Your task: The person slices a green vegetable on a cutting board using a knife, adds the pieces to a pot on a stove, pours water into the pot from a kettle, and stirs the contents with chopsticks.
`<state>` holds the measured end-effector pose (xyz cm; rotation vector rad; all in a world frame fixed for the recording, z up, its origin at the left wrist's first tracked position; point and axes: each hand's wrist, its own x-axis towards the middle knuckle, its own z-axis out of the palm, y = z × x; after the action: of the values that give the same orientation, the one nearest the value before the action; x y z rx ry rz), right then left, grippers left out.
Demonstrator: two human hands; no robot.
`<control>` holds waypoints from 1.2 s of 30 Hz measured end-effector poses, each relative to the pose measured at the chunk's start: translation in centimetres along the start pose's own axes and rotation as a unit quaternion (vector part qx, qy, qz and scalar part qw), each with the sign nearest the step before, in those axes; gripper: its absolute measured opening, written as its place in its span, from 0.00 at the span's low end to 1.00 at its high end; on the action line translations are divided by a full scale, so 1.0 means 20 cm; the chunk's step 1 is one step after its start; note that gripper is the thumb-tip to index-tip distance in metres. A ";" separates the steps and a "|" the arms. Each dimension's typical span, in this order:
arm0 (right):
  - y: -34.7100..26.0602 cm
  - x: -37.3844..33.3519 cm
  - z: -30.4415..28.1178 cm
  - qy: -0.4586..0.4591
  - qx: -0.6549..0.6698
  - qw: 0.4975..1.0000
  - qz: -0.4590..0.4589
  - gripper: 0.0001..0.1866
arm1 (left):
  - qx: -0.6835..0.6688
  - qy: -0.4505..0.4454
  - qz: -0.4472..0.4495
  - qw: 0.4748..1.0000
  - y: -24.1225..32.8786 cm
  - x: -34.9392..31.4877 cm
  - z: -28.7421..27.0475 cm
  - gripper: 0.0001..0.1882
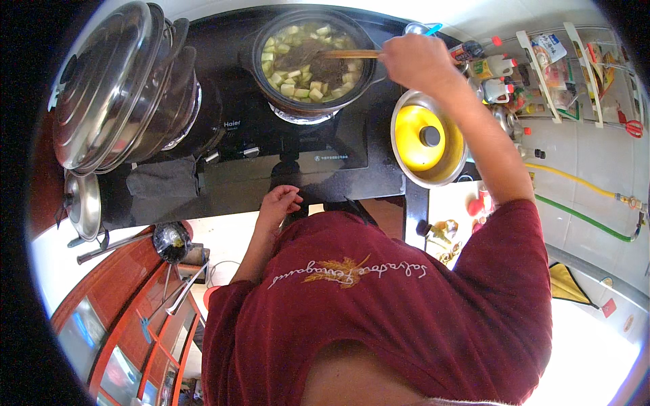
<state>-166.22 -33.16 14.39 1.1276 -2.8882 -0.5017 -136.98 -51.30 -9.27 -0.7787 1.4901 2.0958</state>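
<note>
A dark pot (253, 68) on the stove holds pale green-white diced vegetable (288, 88) in broth, with a brownish, stringy mass (308, 59) in the middle. My right hand (421, 62) grips wooden chopsticks (349, 53) from the pot's right side, their far ends reaching into the food. Down by the counter's front edge, close to my body, my left hand (281, 201) hangs with curled fingers and no object showing in it. Right of the pot stands a metal bowl (440, 177) with a yellow lid with a black knob (414, 139) inside it.
A large lidded steel pan (108, 88) fills the stove's left side. A dark cloth (162, 180) lies on the front edge, beside a round metal lid (84, 203). Bottles (497, 66) and a wall rack (542, 74) crowd the right. Below left is a red-brown cabinet (128, 318).
</note>
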 end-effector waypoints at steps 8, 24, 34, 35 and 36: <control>0.01 -0.04 0.04 -0.114 -0.011 0.993 0.031 0.12 | 0.007 0.005 -0.005 1.000 0.01 0.00 0.00 0.13; -0.08 -0.03 0.21 -0.087 0.154 0.982 0.073 0.15 | -0.003 -0.010 0.002 1.000 0.02 0.01 0.01 0.09; 0.12 -0.09 0.19 -0.027 0.250 0.963 0.097 0.18 | 0.010 -0.021 -0.009 1.000 -0.02 0.03 0.02 0.12; 0.12 -0.08 0.18 -0.024 0.229 0.969 0.092 0.18 | 0.015 -0.017 -0.010 1.000 -0.02 0.02 0.02 0.12; 0.13 -0.09 0.16 -0.023 0.206 0.974 0.088 0.18 | 0.021 -0.014 -0.010 1.000 -0.01 0.02 0.03 0.12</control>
<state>-167.03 -29.30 12.31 0.8788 -3.1834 0.0844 -137.25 -50.69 -9.49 -0.7427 1.5003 2.0457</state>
